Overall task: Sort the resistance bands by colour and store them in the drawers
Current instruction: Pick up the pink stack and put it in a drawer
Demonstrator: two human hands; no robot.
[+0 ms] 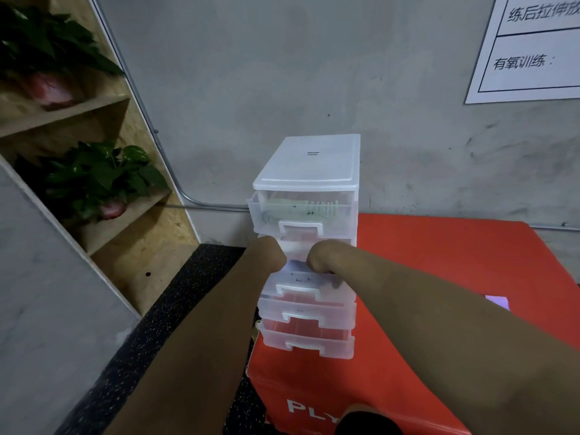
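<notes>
Fingers of both hands out of sight, bent down past the wrists into a pulled-out drawer; cannot tell whether spread, pinched or holding anything. Left hand at the drawer's left end, right hand at its right end, apart, bare forearms coming in from the near side. Third drawer from the top of a translucent drawer unit with five drawers. Something pale with small dark marks behind the drawer's front wall, too blurred to name. Top drawer also slightly out, with pale green resistance bands lying flat inside. Second drawer mostly hidden behind the hands; two lowest drawers nearly shut.

Unit upright on the left edge of a red box lettered "PLY" on its near face. Small purple patch on the box top, just past the right forearm — too little showing to identify. Black speckled floor on the left, wooden shelf with potted plants beyond it, grey wall with a printed notice far right.
</notes>
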